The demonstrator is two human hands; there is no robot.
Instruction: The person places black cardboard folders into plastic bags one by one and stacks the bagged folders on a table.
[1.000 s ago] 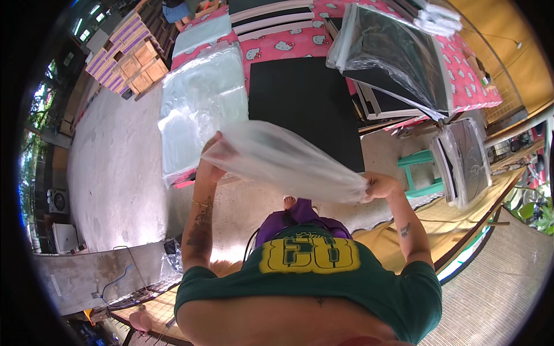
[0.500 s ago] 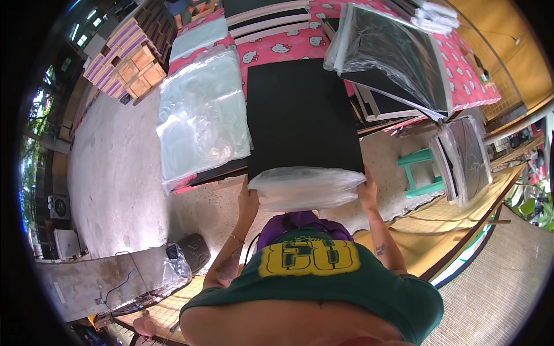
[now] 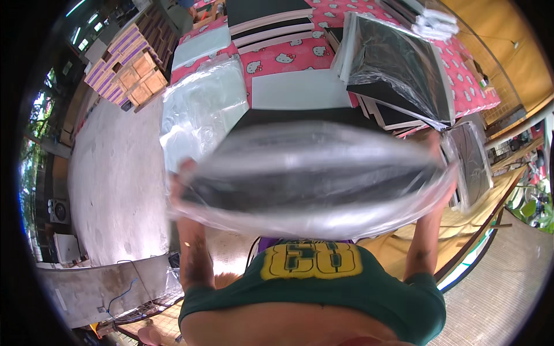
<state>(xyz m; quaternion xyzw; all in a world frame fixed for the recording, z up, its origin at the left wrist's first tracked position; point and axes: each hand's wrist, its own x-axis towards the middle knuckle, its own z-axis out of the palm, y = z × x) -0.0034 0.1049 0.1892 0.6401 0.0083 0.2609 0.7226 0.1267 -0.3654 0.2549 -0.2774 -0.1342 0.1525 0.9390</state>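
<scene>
Both arms rise from the lower edge, bare from the short sleeves of a green shirt, forearms near upright and set wide apart. The left hand point(image 3: 186, 176) is up at chest height, fingers curled over and closed in a grip at its end of the load, knuckles toward the camera. The right hand point(image 3: 437, 151) is lifted a little higher at the far side, mostly hidden behind what it grips, so only the wrist and the top of the hand show. The left forearm carries dark markings along its length; a small mark shows on the right forearm. Both elbows are bent and held below the hands.
</scene>
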